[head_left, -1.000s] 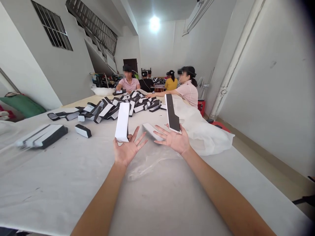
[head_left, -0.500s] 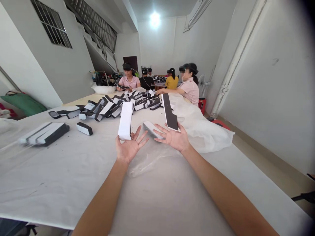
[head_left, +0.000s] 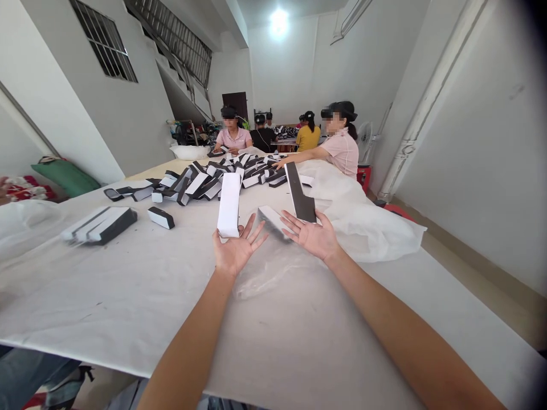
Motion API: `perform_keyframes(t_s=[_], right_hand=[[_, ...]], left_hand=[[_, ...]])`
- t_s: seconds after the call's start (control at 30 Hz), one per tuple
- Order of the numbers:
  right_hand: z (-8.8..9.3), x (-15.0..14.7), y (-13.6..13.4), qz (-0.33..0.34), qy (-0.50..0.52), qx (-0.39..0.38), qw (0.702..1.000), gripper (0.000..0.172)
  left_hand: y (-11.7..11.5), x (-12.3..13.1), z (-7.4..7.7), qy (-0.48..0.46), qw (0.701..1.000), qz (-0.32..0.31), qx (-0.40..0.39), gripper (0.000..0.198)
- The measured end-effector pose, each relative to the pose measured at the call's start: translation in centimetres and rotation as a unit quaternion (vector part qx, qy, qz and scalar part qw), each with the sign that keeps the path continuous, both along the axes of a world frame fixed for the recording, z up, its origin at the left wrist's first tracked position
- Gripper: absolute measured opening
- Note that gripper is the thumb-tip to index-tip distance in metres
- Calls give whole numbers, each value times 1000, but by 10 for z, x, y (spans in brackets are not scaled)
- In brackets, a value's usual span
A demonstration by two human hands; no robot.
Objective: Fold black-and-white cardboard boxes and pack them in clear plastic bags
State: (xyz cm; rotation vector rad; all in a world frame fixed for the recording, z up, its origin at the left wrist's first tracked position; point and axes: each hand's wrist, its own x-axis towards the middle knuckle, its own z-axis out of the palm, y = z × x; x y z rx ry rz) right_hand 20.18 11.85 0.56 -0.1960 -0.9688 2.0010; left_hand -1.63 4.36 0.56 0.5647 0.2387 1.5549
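Left hand and right hand both open, fingers fanned, none visibly wrapped round anything; a long white card strip stands upright at the left hand's far edge, a long black-faced card strip tilts just beyond the right fingertips. Short white-and-black card piece sits between the hands, beside clear plastic film. Keeping the strips square against open fingers looks best; their contact points and back faces are hidden.
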Motion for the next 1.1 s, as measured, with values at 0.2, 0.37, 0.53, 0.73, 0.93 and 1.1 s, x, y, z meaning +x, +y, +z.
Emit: perform_keyframes(t_s=[0.2, 0.37, 0.53, 0.73, 0.93, 1.1], right_hand=[[-2, -4, 15, -180, -21, 9, 983, 23], [30, 11, 14, -243, -89, 120, 959, 39], [65, 30, -5, -292, -275, 327, 856, 54], [85, 34, -30, -310, -428, 562, 636, 54], [77, 27, -32, -243, -484, 586, 602, 59], [77, 26, -33, -218, -469, 538, 665, 35]], left_hand=[[10, -2, -4, 103, 992, 74, -29, 30], [18, -1, -10, 277, 940, 194, -38, 41], [18, -3, -12, 399, 885, 236, -44, 54], [12, -2, -6, 450, 880, 151, -6, 53], [8, -2, -4, 371, 925, 81, 10, 46], [10, -6, -7, 307, 947, 94, 14, 31]])
